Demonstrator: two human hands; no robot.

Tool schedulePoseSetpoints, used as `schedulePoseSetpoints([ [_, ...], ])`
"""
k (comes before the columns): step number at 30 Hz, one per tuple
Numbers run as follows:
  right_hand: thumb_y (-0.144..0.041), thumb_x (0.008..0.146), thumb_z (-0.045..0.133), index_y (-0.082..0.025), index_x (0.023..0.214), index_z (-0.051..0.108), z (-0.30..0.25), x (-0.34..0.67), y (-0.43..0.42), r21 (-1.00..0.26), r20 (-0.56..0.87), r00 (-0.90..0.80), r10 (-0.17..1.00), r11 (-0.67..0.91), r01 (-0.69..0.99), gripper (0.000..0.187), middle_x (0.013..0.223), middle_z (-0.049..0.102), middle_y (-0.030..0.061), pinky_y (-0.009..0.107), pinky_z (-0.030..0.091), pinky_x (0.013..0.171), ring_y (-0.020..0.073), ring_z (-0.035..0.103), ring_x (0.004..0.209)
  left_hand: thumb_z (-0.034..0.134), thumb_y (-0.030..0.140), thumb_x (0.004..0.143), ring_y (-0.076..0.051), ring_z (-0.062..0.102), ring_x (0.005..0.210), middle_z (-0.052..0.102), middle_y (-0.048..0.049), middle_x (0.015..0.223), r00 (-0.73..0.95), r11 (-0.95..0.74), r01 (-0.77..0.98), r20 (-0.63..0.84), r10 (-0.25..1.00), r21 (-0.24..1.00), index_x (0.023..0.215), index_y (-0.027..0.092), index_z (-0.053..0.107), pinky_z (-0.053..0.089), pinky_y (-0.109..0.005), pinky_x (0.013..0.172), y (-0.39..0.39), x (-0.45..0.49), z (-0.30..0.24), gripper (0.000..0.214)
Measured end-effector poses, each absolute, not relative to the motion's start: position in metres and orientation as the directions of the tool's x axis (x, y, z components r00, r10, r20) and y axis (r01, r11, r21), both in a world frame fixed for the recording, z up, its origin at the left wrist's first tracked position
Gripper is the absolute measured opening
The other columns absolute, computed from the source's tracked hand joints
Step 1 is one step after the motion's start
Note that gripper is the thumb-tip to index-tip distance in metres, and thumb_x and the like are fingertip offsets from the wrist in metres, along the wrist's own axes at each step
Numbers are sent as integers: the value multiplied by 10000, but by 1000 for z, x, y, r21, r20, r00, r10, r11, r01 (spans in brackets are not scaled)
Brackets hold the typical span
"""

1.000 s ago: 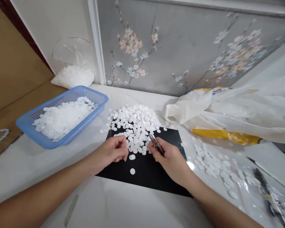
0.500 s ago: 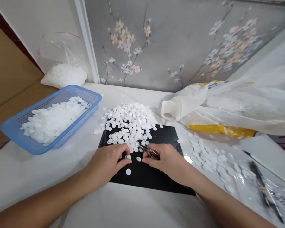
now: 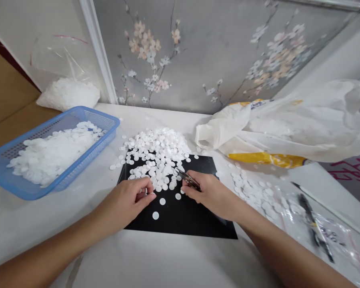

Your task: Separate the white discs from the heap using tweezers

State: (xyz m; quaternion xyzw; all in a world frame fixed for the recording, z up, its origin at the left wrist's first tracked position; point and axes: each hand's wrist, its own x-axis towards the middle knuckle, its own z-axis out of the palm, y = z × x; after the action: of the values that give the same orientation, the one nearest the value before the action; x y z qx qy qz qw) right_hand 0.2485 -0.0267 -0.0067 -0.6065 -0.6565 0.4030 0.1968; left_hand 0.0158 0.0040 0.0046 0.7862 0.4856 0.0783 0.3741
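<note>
A heap of small white round discs [image 3: 159, 154] spills from the white table onto a black mat [image 3: 186, 212]. My left hand [image 3: 127, 202] rests on the mat's left part with its fingers curled in a pinch at the heap's near edge; what it pinches is hidden. My right hand [image 3: 208, 192] lies on the mat just right of the heap, closed around metal tweezers [image 3: 186, 179] whose tips point up-left into the discs. A few single discs [image 3: 155, 215] lie loose on the mat between my hands.
A blue plastic basket [image 3: 27, 188] full of white discs stands at the left, a clear bag of more behind it [image 3: 67, 93]. A white and yellow plastic bag [image 3: 288, 128] lies at the right. More discs [image 3: 255, 194], a clear pouch and a black pen [image 3: 313, 224] lie right of the mat.
The view has swung to the right, so everything has shifted left in the picture. Both hands have stayed at the heap's near edge; my left hand's fingers have curled in again.
</note>
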Motion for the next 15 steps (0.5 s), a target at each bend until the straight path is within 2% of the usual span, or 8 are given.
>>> schedulePoseSetpoints([
  [3,-285,841,473,-215,723,457,-6,250,-25,-763,-226,-185,957,-56,644,138,601,504,-49,232,346,494,114,463,522,499,304,817,-104,399,549,482,52,602,498,-135,614,-248,831,778,700,202,506,274,-227,521,7,14,7,155],
  [6,-232,819,474,-220,745,441,-6,249,-24,-807,-242,-174,955,-98,583,82,641,538,-48,226,369,504,110,478,535,476,256,784,-90,369,527,518,38,618,505,155,374,-341,793,915,658,194,398,251,-226,498,11,12,10,161],
  [9,-199,806,480,-219,770,475,-8,247,-25,-820,-215,-168,962,-85,566,41,661,538,-50,222,367,515,107,469,549,466,195,703,-79,318,482,545,29,607,512,340,160,-372,774,927,674,199,366,198,-233,470,14,11,13,104],
  [12,-256,835,506,-210,755,547,-12,244,-27,-804,-211,-213,954,-45,593,101,631,531,-51,227,355,526,107,465,546,464,175,669,-81,331,494,546,16,614,518,335,153,-364,774,930,678,184,435,197,-237,472,14,10,13,32],
  [15,-260,815,567,-203,729,582,-13,241,-27,-771,-202,-214,956,-20,636,105,630,555,-50,230,352,541,109,472,550,479,252,764,-94,358,521,500,26,608,489,190,345,-349,800,919,708,182,540,222,-236,487,11,11,8,109],
])
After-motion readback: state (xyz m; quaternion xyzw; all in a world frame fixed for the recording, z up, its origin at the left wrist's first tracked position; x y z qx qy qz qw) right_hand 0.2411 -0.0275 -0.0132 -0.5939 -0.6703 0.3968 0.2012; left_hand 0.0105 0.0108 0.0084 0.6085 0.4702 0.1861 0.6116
